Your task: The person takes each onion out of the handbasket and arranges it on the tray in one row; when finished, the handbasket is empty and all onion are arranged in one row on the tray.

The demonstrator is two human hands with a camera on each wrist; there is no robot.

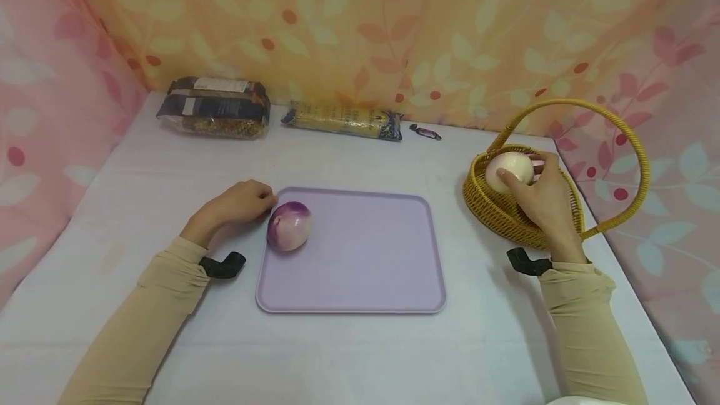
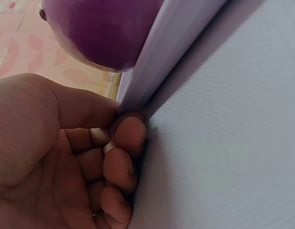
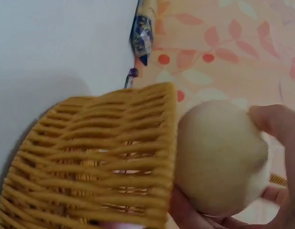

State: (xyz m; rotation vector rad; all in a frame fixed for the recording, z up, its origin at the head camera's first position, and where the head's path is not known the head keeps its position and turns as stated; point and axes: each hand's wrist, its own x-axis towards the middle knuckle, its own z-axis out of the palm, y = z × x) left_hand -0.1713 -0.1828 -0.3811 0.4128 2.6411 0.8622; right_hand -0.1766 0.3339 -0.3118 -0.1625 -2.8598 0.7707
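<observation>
My left hand (image 1: 242, 200) is at the upper left corner of the lilac tray (image 1: 360, 255), its thumb and curled forefinger pinching the rim (image 2: 157, 62). On the tray, close to that hand, sits a purple-and-white onion (image 1: 289, 226). Over at the right, my right hand (image 1: 542, 195) grips a pale, whitish onion (image 1: 510, 171) between thumb and fingers. The onion is at the rim of a yellow wicker basket (image 1: 495, 220) with a tall hooped handle. In the right wrist view, the pale onion (image 3: 221, 157) shows just beyond the basket's woven wall (image 3: 114, 157).
Along the back lie a dark-labelled clear bag (image 1: 216, 108), a long yellow packet (image 1: 343, 120) and a small wrapped candy (image 1: 425, 132). Patterned curtains (image 1: 337, 30) enclose the back and sides of the white-covered table (image 1: 360, 355). Something pinkish (image 3: 121, 225) shows low by the basket.
</observation>
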